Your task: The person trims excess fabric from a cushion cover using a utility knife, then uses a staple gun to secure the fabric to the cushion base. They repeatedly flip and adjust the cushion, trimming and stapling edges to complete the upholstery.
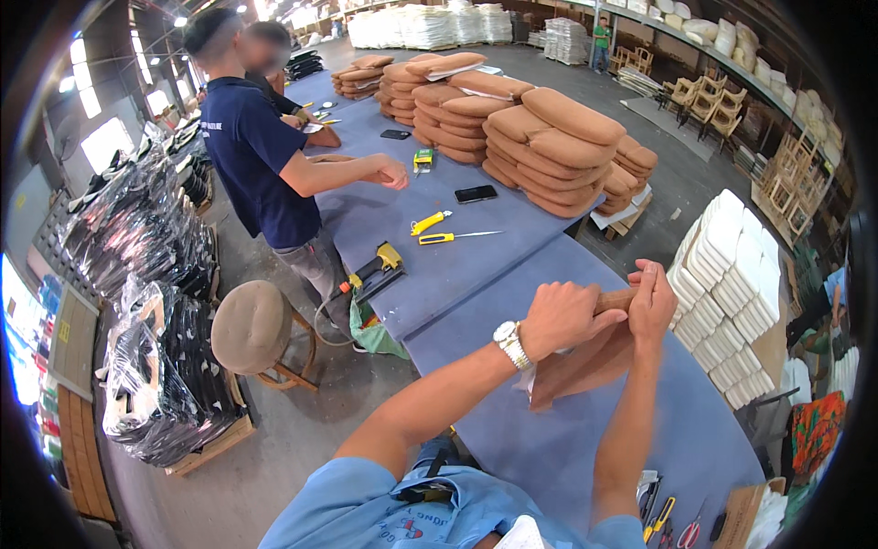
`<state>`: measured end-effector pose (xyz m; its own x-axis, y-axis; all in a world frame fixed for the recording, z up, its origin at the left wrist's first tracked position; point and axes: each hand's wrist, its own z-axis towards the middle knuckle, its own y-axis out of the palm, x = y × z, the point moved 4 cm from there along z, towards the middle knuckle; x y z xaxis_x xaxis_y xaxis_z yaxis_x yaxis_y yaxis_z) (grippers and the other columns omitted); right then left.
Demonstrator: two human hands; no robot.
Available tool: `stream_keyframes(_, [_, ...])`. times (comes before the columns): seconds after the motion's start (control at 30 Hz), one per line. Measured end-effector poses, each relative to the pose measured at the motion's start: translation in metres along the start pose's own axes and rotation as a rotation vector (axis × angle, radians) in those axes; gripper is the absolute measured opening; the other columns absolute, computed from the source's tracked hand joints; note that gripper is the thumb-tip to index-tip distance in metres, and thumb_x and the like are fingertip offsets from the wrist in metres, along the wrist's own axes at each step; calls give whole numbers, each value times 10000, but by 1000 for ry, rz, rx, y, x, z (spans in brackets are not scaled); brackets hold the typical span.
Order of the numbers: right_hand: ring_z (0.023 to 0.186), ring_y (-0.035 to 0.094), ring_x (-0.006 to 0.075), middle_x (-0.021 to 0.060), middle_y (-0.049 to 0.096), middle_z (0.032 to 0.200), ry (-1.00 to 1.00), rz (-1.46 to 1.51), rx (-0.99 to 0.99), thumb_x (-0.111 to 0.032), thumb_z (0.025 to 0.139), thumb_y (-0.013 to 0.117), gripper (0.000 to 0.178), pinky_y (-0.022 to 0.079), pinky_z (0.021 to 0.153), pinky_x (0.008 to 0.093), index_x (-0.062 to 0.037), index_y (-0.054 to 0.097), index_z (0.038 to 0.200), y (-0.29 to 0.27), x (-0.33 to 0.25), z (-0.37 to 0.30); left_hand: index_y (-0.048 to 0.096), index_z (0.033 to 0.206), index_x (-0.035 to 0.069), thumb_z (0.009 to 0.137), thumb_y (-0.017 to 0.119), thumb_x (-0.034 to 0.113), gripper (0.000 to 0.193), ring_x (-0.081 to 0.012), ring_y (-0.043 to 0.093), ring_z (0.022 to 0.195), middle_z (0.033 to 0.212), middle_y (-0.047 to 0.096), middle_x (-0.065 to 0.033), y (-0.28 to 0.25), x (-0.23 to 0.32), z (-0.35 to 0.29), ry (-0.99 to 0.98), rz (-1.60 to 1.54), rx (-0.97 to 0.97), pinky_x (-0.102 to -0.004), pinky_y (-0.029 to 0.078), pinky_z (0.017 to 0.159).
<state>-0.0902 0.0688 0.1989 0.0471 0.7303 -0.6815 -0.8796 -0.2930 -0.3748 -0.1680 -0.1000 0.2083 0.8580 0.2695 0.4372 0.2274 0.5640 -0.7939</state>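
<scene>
A brown fabric-covered cushion (585, 366) stands tilted above the blue table, with a bit of white showing at its left edge. My left hand (564, 316), a metal watch on its wrist, grips the cushion's upper edge from the left. Opposite it, my right hand (651, 304) is wrapped round the upper right corner. The fingers of both hands are partly hidden by the backs of the hands and by the fabric. Beyond them, tall stacks of similar brown cushions (553, 146) stand at the far side of the table.
On the blue table (494, 284) lie a staple gun (380, 265) with a hose, a yellow-handled screwdriver (439, 238), a yellow cutter (428, 222) and a phone (476, 194). Scissors (689, 532) lie near right. White pads (727, 293) are stacked right; a stool (253, 327) and two people are left.
</scene>
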Motion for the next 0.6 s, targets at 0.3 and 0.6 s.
stream_keyframes(0.3, [751, 675, 269, 172, 720, 771, 179, 249, -142, -402, 1097, 394, 611, 501, 732, 392, 64, 719, 874, 51, 36, 4, 661, 945, 10, 905, 695, 569, 561, -365, 691, 614, 677, 681, -175, -11, -17, -30, -191, 61, 58, -454, 532, 538])
stream_keyframes(0.6, [689, 553, 246, 153, 614, 715, 311, 306, 55, -372, 1087, 385, 540, 454, 671, 414, 37, 674, 885, 80, 110, -55, 721, 1085, -5, 829, 836, 473, 554, -334, 721, 681, 796, 732, -171, -14, -33, -48, -157, 111, 186, -405, 573, 613])
